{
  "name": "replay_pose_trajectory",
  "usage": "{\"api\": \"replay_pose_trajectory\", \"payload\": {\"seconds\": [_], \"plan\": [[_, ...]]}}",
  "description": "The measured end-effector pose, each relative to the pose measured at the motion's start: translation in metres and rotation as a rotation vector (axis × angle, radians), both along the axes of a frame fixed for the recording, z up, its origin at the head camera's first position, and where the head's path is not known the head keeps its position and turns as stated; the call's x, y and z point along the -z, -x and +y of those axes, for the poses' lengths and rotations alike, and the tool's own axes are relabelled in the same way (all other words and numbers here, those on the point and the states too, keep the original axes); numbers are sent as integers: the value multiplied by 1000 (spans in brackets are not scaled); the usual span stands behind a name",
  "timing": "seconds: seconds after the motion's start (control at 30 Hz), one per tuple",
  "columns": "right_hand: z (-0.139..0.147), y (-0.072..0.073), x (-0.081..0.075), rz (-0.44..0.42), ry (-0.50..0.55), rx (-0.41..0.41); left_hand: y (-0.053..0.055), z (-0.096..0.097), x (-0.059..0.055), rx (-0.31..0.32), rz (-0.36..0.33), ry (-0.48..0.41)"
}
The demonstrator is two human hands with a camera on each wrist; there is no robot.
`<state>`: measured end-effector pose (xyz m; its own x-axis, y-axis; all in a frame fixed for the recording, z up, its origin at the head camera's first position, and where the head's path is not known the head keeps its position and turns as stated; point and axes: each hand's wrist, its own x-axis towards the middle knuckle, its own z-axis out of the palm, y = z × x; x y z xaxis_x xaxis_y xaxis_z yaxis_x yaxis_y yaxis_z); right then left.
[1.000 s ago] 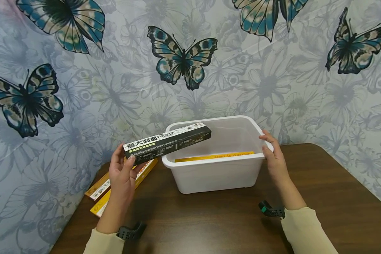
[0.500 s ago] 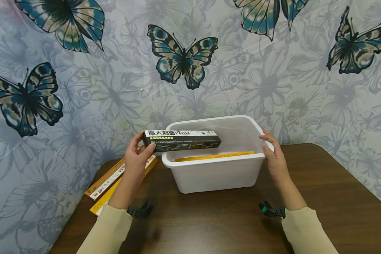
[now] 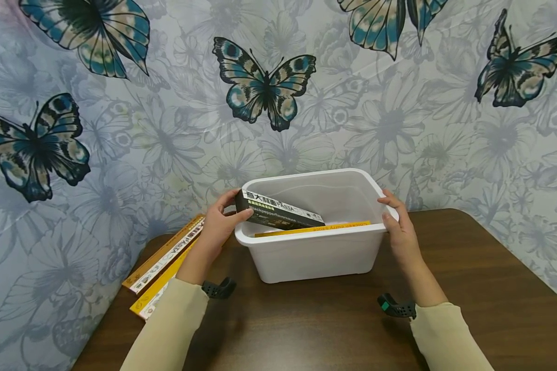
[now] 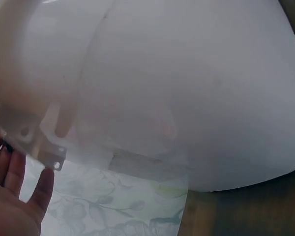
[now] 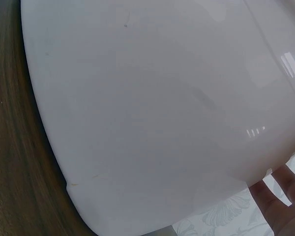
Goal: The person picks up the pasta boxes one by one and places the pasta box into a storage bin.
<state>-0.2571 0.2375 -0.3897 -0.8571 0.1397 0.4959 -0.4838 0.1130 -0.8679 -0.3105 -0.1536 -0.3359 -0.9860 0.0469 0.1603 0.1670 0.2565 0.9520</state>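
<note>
My left hand grips the near-left end of a black pasta box with a white top strip. The box slants down to the right, its far end inside the white plastic tub. A yellow box lies in the tub along the front wall, only its upper edge showing. With thumb and fingers, my right hand holds the tub's right rim. In the left wrist view the tub's outer wall fills most of the picture, and the fingers show at lower left.
Left of the tub, an orange-brown box and a yellow box lie side by side on the brown wooden table, partly behind my left arm. A wall covering with butterflies stands behind the table.
My left hand has moved right with the black pasta box, from beside the tub to its left rim. The box's far end has tipped down into the tub. My right hand stays put.
</note>
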Motion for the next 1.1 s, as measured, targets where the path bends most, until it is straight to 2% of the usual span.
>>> {"api": "replay_pose_trajectory", "payload": {"seconds": [0.1,0.27,0.4,0.53,0.67,1.1], "plan": [[0,0,0,2,1,1,5,3,-1,5,-5,86],[-1,0,-1,5,0,-3,9,5,-7,73,-35,191],[0,0,-1,0,1,-10,11,7,-14,126,-70,249],[0,0,1,1,3,-16,11,8,-15,146,-49,272],[0,0,2,6,11,-26,11,8,-11,130,-42,256],[1,-1,2,-8,-12,-6,6,10,-1,77,-94,50]]}}
